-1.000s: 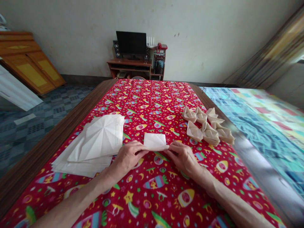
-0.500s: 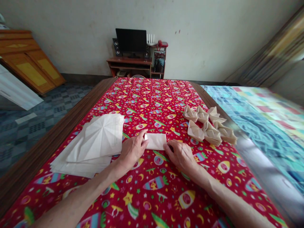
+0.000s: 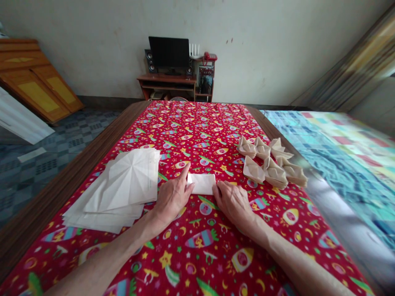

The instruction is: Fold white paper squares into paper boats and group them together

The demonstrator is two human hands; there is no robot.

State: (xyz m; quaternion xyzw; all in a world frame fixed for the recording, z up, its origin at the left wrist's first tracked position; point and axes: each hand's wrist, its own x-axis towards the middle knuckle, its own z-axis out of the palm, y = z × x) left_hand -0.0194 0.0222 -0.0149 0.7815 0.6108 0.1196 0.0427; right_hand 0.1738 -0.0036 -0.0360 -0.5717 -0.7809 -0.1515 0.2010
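Note:
A small folded rectangle of white paper [image 3: 202,183] lies on the red cloth between my two hands. At its left end is my left hand [image 3: 173,196], thumb touching the edge and index finger stretched out apart from it; the other fingers are mostly hidden. My right hand [image 3: 233,199] is closed at the right end, thumb and curled fingers pinching the paper's edge. To the left lies a fanned stack of creased white paper sheets [image 3: 129,176]. Over on the right stand several folded paper pieces [image 3: 253,169] with pointed tips, in two rows.
A red cloth [image 3: 197,131] printed with rockets and stars covers the table. Beyond its far end stands a desk [image 3: 166,79] with a monitor [image 3: 169,52]. A bed with a patchwork cover [image 3: 321,144] is at the right, a wooden cabinet [image 3: 40,82] at the left.
My left index finger has straightened and lifted away from the folded paper's corner. My right hand has stayed at the right end. The view has shifted very slightly.

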